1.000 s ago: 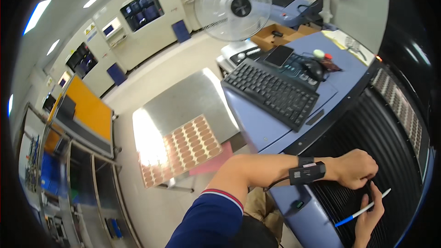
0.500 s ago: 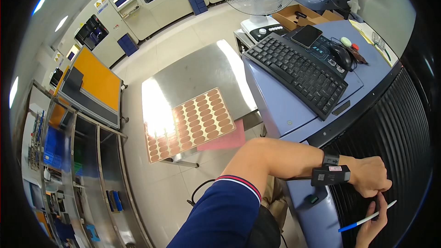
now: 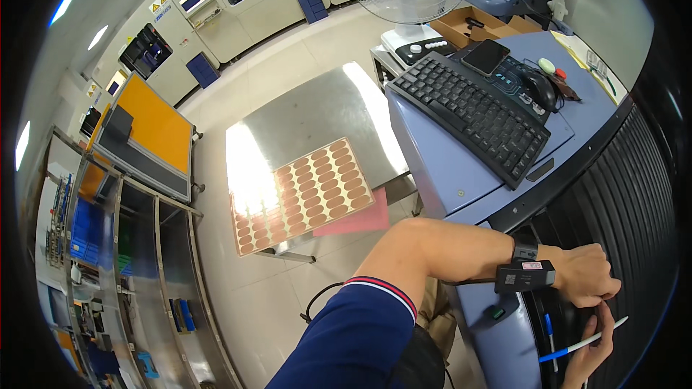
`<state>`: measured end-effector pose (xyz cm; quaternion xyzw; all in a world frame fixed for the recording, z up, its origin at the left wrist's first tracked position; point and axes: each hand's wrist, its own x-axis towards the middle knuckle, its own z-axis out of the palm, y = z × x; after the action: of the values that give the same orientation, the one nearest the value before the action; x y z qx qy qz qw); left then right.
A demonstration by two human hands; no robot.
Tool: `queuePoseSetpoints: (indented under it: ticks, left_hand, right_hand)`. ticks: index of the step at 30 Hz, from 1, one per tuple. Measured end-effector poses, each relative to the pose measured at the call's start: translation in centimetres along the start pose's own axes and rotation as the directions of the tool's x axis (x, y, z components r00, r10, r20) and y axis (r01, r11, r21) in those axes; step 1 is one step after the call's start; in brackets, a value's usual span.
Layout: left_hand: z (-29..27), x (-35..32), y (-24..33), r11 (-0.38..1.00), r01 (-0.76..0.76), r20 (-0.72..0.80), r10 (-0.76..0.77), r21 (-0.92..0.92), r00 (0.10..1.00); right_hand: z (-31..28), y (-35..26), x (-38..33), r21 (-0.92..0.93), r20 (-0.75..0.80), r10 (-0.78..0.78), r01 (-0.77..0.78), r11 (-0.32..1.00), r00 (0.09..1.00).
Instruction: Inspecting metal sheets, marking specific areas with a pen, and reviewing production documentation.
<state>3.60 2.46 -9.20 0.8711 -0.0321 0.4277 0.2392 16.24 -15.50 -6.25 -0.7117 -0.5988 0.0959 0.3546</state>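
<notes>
My left hand (image 3: pixel 590 275) is curled closed over the black ribbed surface (image 3: pixel 641 194), its knuckles toward me; anything inside it is hidden. A black strap with a box-shaped device (image 3: pixel 525 276) circles that wrist. Just below, my right hand (image 3: pixel 592 355) reaches up with a fingertip against the left hand's underside. Across its fingers lies a slim white pen (image 3: pixel 611 327) with a blue end, held by the right hand. Another blue-and-white pen (image 3: pixel 549 331) rests on the black surface beside it.
A blue-grey desk carries a black keyboard (image 3: pixel 472 119), a phone (image 3: pixel 486 57), a mouse (image 3: pixel 537 90) and a white fan (image 3: pixel 414 38). Left of it, a steel table (image 3: pixel 310 115) bears a panel with copper-coloured ovals (image 3: pixel 310 194). Metal shelving (image 3: pixel 162 274) stands at far left.
The view has shifted slightly, moving everything a little to the right. The second pen on the black surface has come into sight. Both hands keep nearly the same pose.
</notes>
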Motion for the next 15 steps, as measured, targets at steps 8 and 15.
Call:
queuePoseSetpoints:
  ticks: [8, 15]
  left_hand:
    - [-0.5, 0.2, -0.9, 0.988, 0.152, 0.074, -0.15, -0.013, 0.986]
    - [-1.3, 0.6, -0.2, 0.994, 0.092, 0.058, -0.089, -0.05, 0.994]
  right_hand:
    - [0.2, 0.3, 0.4, 0.006, -0.003, -0.002, 0.002, 1.0, 1.0]
    - [-0.1, 0.1, -0.1, 0.046, -0.066, -0.015, 0.019, 0.999, 0.998]
